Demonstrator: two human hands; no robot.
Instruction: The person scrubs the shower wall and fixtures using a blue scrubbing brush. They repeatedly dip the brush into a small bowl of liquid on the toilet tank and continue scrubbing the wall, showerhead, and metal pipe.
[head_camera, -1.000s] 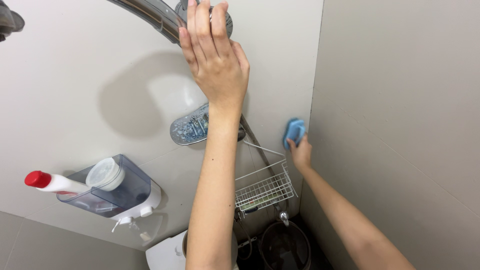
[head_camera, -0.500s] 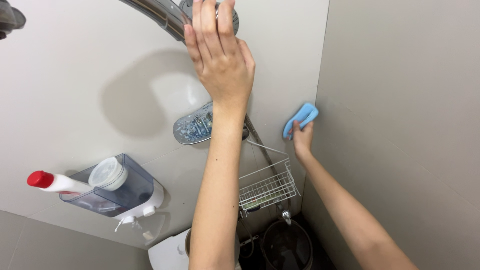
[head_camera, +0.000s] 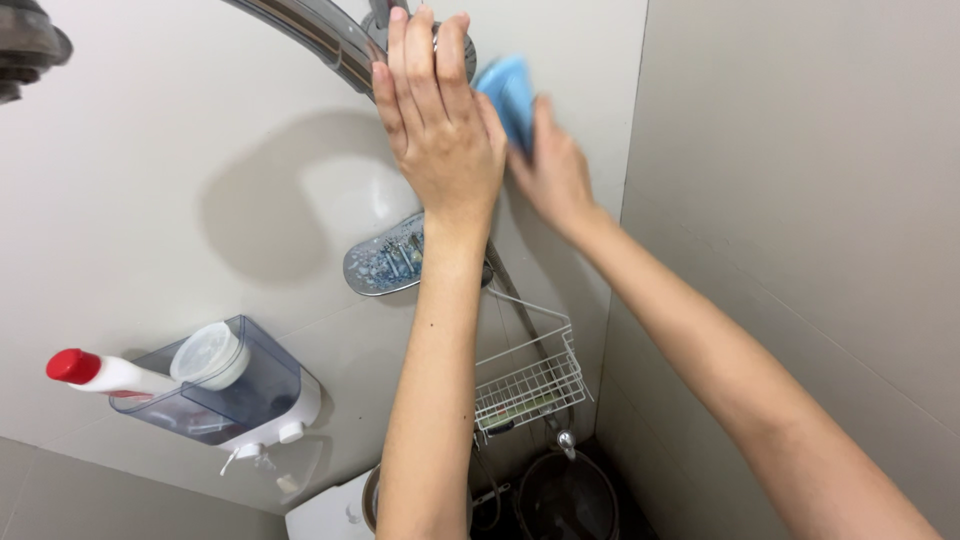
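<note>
I had my left hand (head_camera: 440, 130) flat and open against the chrome shower pipe (head_camera: 310, 35), gripping nothing, while my right hand (head_camera: 550, 170) closed its fingers (head_camera: 545, 115) on a blue cloth (head_camera: 508, 90) just beside the pipe's round fitting. I judged that pressing hard could make the cloth slip off or knock the handheld shower head (head_camera: 385, 262) below loose.

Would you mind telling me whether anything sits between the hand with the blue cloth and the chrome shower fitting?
Yes: the left hand lies flat over the chrome fitting, and the right hand with the blue cloth is just beside it, partly behind its edge.
</note>
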